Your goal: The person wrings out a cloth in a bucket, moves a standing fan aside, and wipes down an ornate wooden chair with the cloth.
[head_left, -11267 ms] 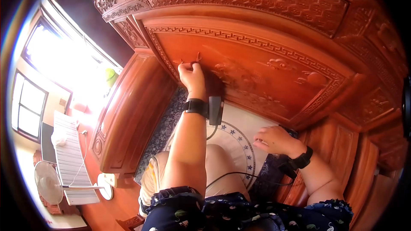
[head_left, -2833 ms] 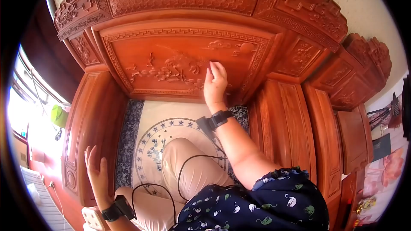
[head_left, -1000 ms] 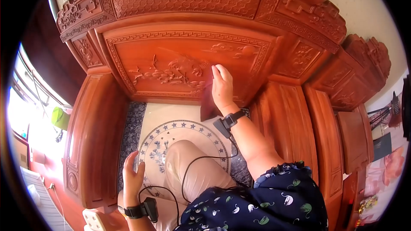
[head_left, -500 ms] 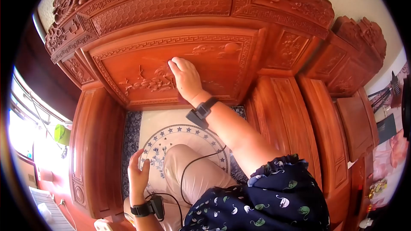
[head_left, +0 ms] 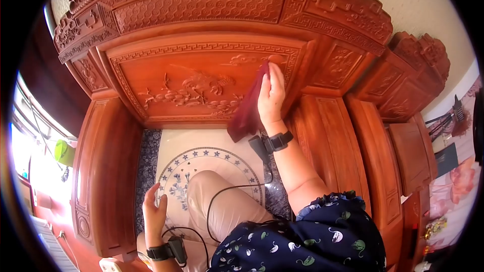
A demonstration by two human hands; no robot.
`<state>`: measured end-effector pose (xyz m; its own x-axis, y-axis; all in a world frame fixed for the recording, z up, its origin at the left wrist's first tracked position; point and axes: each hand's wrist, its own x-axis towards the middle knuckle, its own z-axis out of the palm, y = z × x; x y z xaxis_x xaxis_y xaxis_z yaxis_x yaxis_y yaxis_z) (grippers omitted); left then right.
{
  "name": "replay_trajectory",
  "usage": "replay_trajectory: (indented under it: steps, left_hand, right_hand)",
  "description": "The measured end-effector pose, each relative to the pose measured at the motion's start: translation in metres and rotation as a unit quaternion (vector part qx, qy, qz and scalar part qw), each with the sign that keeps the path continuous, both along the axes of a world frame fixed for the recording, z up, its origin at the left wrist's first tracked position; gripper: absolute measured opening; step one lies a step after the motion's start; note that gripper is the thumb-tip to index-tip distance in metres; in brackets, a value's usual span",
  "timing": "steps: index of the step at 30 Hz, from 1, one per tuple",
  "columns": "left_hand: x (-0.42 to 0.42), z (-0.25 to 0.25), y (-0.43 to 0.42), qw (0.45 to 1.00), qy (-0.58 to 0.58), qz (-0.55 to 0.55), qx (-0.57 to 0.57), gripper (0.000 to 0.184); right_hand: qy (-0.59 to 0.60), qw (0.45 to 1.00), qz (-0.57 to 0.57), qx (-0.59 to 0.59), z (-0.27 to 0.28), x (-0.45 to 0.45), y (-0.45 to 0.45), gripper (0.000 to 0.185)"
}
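Note:
A dark red cloth (head_left: 247,113) hangs from my right hand (head_left: 272,90), which lies near the right side of a carved wooden panel (head_left: 166,78). The fingers are stretched upward and held together, with the cloth between them and the wood. Raised birds, blossoms and clouds decorate the panel inside a fretwork border. My left hand (head_left: 155,210) hovers over my leg with thumb and fingers apart, holding nothing. Dark straps with small boxes sit on both wrists.
My knee (head_left: 209,191) rests on a cream surface with a star ring (head_left: 176,165). Wooden armrests (head_left: 106,176) stand left and right. A black cable (head_left: 214,199) crosses my lap. A green pot (head_left: 64,152) stands at far left.
My right hand has moved right across the panel from its middle, bringing the cloth into fuller view. The left hand keeps nearly the same pose. The view has shifted slightly.

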<state>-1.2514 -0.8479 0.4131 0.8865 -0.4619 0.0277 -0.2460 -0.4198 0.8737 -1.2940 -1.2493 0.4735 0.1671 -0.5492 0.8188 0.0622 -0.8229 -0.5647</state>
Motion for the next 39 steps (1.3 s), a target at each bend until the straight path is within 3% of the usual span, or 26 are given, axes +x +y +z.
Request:
replay_trajectory:
  steps: [8, 14, 16, 20, 23, 28, 36, 39]
  left_hand:
    - [0.004, -0.006, 0.008, 1.000, -0.009, 0.003, 0.015, 0.038]
    - [0.013, -0.027, 0.002, 0.998, 0.060, 0.005, -0.032, 0.037]
    - [0.009, -0.014, -0.012, 0.998, 0.060, -0.008, -0.030, 0.037]
    - [0.002, 0.014, -0.030, 0.999, 0.000, -0.041, -0.009, 0.037]
    - [0.004, 0.014, -0.023, 0.998, -0.045, -0.040, 0.001, 0.037]
    - [0.002, 0.000, -0.012, 0.999, -0.027, -0.038, -0.012, 0.037]
    - [-0.003, 0.013, -0.013, 0.999, -0.037, -0.030, -0.010, 0.038]
    - [-0.001, 0.000, 0.007, 0.999, -0.047, -0.009, -0.011, 0.038]
  right_hand:
    - [0.097, 0.973, -0.132, -0.165, 0.012, 0.032, 0.002, 0.032]
    - [0.093, 0.969, -0.151, -0.169, 0.022, 0.044, 0.010, 0.020]
    - [0.116, 0.971, -0.129, -0.165, 0.020, 0.049, 0.013, 0.021]
    - [0.173, 0.940, -0.124, -0.267, 0.028, 0.026, -0.009, 0.021]
    - [0.170, 0.945, -0.140, -0.243, 0.028, 0.005, -0.015, 0.023]
    - [0.156, 0.947, -0.180, -0.215, 0.022, 0.018, -0.007, 0.024]
    - [0.156, 0.949, -0.111, -0.250, 0.029, 0.035, 0.009, 0.019]
    - [0.156, 0.948, -0.172, -0.219, 0.020, 0.018, -0.008, 0.024]
